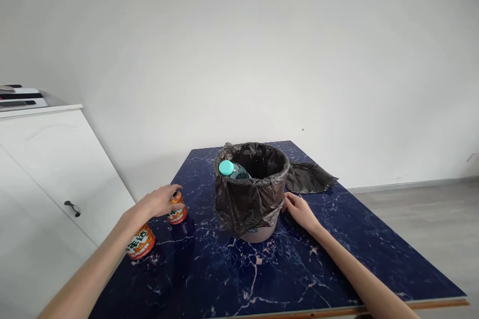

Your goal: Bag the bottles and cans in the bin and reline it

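Left hand (164, 201): one, fingers and thumb bent about the upper part of an orange can (176, 215); whether the grip is firm cannot be told. The can stands upright near the table's left edge.

Second orange can (142, 243): one, nearer the viewer, standing close to the same edge, partly hidden by the left forearm.

Bin (259, 235): one, upright, mid-table, lined with a black bag (249, 204) folded outward over the rim. A strip of tabletop separates it from both cans; more surface lies before it, up to the wood-trimmed near edge.

Bottle (239, 172): one, teal-capped, leaning inside the bin's left side (the mouth gapes to its right).

Right hand (298, 209): one, fingers bent against the bin's right side; whether they pinch the bag cannot be told.

Black plastic sheet (310, 178): one, flat, behind the right hand, reaching the right edge.

Table (232, 281): one, dark blue, veined; white cabinet (56, 169) beyond its left edge.
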A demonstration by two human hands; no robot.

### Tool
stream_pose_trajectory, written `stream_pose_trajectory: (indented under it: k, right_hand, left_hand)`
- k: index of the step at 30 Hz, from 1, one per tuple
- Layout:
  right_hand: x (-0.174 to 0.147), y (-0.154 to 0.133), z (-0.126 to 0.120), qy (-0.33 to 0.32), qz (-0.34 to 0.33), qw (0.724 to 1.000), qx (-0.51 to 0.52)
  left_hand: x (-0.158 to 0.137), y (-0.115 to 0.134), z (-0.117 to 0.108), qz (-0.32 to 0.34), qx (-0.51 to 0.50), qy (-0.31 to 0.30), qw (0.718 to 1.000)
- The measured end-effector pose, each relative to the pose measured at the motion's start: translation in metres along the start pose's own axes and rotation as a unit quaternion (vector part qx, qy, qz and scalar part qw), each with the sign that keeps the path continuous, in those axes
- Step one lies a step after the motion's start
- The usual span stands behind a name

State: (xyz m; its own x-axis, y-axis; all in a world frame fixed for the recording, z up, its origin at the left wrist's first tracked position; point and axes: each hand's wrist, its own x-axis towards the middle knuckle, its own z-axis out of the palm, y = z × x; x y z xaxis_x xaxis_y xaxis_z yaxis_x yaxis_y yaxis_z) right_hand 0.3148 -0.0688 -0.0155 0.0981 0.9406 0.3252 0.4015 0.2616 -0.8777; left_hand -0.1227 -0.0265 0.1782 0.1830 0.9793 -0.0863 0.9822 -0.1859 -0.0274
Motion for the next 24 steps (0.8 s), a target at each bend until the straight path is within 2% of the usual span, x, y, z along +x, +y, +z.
stream_pose_trajectory:
  k: [3, 5, 7, 9, 11, 12, 14, 16, 20, 22, 24]
  right_hand:
    - [0.000, 0.000, -0.001, -0.001, 0.001, 1.000, -0.006]
    - [-0.001, -0.001, -0.001, -0.002, 0.002, 1.000, -0.007]
    - [-0.001, -0.001, -0.001, -0.003, 0.003, 1.000, -0.006]
    - [-0.001, -0.002, 0.000, -0.002, 0.004, 1.000, -0.003]
    - [-0.001, -0.003, 0.000, 0.000, 0.004, 1.000, -0.001]
    - [-0.001, -0.004, 0.001, 0.000, 0.005, 1.000, 0.000]
    - [-0.001, -0.005, 0.001, 0.001, 0.004, 1.000, 0.003]
    - [-0.001, -0.006, 0.002, 0.001, 0.002, 1.000, 0.006]
    - [0.000, -0.006, 0.003, 0.000, -0.004, 1.000, 0.009]
    - [0.001, -0.005, 0.003, -0.001, -0.006, 1.000, 0.010]
    - [0.002, -0.004, 0.003, -0.004, -0.007, 1.000, 0.011]
  left_hand:
    - [-0.004, 0.003, 0.000, -0.005, 0.008, 0.026, 1.000]
    - [-0.015, 0.009, -0.016, -0.013, 0.011, 0.066, 0.998]
    - [-0.034, 0.020, -0.045, -0.027, -0.002, 0.145, 0.989]
    - [-0.056, 0.039, -0.081, -0.039, -0.082, 0.298, 0.950]
    - [-0.077, 0.064, -0.114, 0.006, -0.184, 0.390, 0.902]
    - [-0.085, 0.078, -0.128, 0.048, -0.228, 0.412, 0.881]
    - [-0.095, 0.108, -0.147, 0.131, -0.262, 0.394, 0.871]
    - [-0.094, 0.139, -0.154, 0.196, -0.224, 0.373, 0.879]
    - [-0.070, 0.195, -0.144, 0.286, -0.132, 0.279, 0.907]
    - [-0.059, 0.211, -0.134, 0.306, -0.099, 0.219, 0.921]
    - [-0.056, 0.214, -0.128, 0.305, -0.098, 0.191, 0.928]
